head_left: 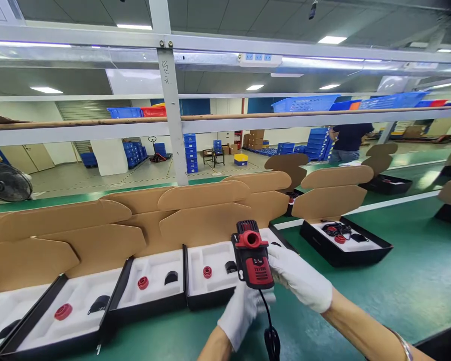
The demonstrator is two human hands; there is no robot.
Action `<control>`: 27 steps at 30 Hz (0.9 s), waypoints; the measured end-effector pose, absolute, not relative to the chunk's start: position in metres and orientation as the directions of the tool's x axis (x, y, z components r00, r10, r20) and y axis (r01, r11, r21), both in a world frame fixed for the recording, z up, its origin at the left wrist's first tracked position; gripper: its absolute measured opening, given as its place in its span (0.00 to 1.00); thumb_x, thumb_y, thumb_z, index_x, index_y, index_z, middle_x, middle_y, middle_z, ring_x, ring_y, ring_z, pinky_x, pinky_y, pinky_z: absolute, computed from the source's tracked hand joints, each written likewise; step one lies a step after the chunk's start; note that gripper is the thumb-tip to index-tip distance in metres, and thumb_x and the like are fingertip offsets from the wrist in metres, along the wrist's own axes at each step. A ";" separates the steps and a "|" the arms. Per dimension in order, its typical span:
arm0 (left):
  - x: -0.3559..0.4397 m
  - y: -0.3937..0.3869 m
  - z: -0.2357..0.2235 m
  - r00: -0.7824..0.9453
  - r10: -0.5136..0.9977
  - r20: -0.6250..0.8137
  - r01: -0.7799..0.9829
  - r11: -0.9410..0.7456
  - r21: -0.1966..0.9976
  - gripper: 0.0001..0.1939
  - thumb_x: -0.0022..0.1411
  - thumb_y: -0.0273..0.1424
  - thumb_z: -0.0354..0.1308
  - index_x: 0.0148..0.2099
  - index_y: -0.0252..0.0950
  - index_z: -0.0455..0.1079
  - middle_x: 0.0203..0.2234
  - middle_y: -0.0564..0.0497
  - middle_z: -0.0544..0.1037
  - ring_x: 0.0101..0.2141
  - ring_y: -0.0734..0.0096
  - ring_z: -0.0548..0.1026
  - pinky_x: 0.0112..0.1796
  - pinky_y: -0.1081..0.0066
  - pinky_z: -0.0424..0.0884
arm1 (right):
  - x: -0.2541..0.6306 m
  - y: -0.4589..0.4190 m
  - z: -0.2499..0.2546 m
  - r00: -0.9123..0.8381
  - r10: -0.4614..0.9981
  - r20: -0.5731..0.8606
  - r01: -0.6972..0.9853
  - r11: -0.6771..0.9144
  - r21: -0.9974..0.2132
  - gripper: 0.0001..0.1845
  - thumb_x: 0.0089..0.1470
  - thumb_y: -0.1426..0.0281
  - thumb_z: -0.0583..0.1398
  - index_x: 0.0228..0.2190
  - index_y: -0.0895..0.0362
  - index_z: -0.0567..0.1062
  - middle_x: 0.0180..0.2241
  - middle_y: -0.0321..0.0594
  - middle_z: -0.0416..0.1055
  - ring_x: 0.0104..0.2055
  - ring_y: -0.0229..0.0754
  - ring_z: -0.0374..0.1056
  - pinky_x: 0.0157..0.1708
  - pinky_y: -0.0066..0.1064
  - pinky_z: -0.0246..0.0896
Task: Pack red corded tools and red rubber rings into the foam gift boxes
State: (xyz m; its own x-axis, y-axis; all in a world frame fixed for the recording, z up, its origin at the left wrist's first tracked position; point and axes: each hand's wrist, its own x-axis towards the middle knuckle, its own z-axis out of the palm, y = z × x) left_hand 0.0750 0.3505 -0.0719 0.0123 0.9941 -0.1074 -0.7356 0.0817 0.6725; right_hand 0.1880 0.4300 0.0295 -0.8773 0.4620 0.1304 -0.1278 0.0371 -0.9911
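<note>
Red-and-black power tool (256, 263): held above the green bench (406, 265), near an open box (210, 299). Left hand (244, 308): fingers clamped on its lower end. Right hand (300, 276): at its side; from here, I cannot tell finger closure. Cable (272, 341): hanging below.

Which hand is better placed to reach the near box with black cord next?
Probably the right hand: nearer that box, at the tool's right edge; the left hand is at its lower end.
</note>
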 end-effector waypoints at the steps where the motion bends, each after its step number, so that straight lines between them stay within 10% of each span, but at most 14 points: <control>1: 0.078 0.347 -0.089 0.070 0.987 -0.142 -0.740 0.147 0.656 0.43 0.47 0.66 0.55 0.45 0.29 0.71 0.39 0.35 0.78 0.38 0.53 0.78 0.43 0.58 0.70 | 0.185 0.435 0.033 -0.868 0.473 0.150 -0.115 0.102 -0.988 0.23 0.62 0.51 0.56 0.52 0.51 0.70 0.54 0.43 0.67 0.52 0.50 0.67 0.48 0.41 0.69; 5: 0.086 0.325 -0.141 0.242 0.943 -0.228 -0.786 0.329 0.524 0.48 0.40 0.69 0.56 0.45 0.29 0.70 0.31 0.38 0.78 0.27 0.58 0.77 0.30 0.66 0.69 | 0.163 0.470 0.042 -0.748 0.607 0.269 0.137 0.537 -0.832 0.20 0.64 0.54 0.51 0.47 0.54 0.72 0.47 0.42 0.72 0.49 0.49 0.69 0.48 0.37 0.67; 8: 0.079 0.308 -0.142 0.111 0.958 -0.263 -0.791 0.245 0.561 0.45 0.42 0.62 0.63 0.50 0.31 0.68 0.30 0.41 0.78 0.25 0.62 0.76 0.25 0.71 0.66 | 0.128 0.502 0.037 -0.776 0.551 0.309 0.432 0.819 -0.377 0.19 0.66 0.61 0.46 0.49 0.52 0.71 0.44 0.40 0.74 0.45 0.47 0.71 0.45 0.34 0.65; 12: 0.060 0.299 -0.115 -0.079 0.955 -0.286 -0.650 0.169 0.741 0.42 0.47 0.55 0.65 0.56 0.33 0.64 0.36 0.40 0.79 0.14 0.78 0.65 0.16 0.75 0.52 | 0.068 0.526 0.015 -0.951 0.305 0.057 0.306 0.952 0.013 0.15 0.63 0.67 0.52 0.45 0.52 0.75 0.38 0.42 0.76 0.40 0.49 0.73 0.39 0.33 0.63; 17: 0.031 0.290 -0.092 -0.102 0.948 -0.303 -0.452 0.227 0.863 0.39 0.56 0.61 0.51 0.53 0.31 0.66 0.34 0.42 0.80 0.11 0.85 0.52 0.15 0.74 0.41 | 0.017 0.532 -0.021 -0.973 0.167 -0.158 0.166 0.986 0.020 0.11 0.56 0.69 0.58 0.39 0.53 0.80 0.34 0.43 0.77 0.37 0.50 0.73 0.37 0.33 0.63; 22: -0.013 0.275 -0.052 -0.197 0.946 -0.259 -0.202 0.219 0.955 0.28 0.58 0.50 0.55 0.51 0.33 0.67 0.32 0.49 0.79 0.10 0.87 0.45 0.15 0.73 0.35 | 0.032 0.531 -0.023 -0.976 0.172 -0.134 0.186 0.977 -0.103 0.24 0.54 0.59 0.62 0.52 0.51 0.74 0.45 0.43 0.74 0.45 0.53 0.70 0.41 0.37 0.65; 25: -0.046 0.290 -0.004 -0.243 0.957 -0.160 0.140 0.198 0.970 0.14 0.62 0.38 0.51 0.44 0.36 0.71 0.30 0.52 0.79 0.15 0.82 0.57 0.18 0.77 0.49 | 0.050 0.517 -0.016 -0.993 0.120 -0.004 0.107 0.864 -0.492 0.41 0.38 0.58 0.70 0.56 0.47 0.70 0.47 0.36 0.72 0.46 0.52 0.68 0.44 0.33 0.64; 27: -0.066 0.316 0.024 -0.335 0.942 0.012 0.481 0.159 0.862 0.11 0.63 0.35 0.50 0.38 0.38 0.73 0.30 0.52 0.79 0.25 0.74 0.70 0.30 0.75 0.65 | 0.054 0.501 -0.018 -0.971 0.227 0.072 0.088 0.625 -0.776 0.29 0.39 0.59 0.69 0.46 0.47 0.75 0.40 0.31 0.74 0.41 0.49 0.68 0.43 0.33 0.64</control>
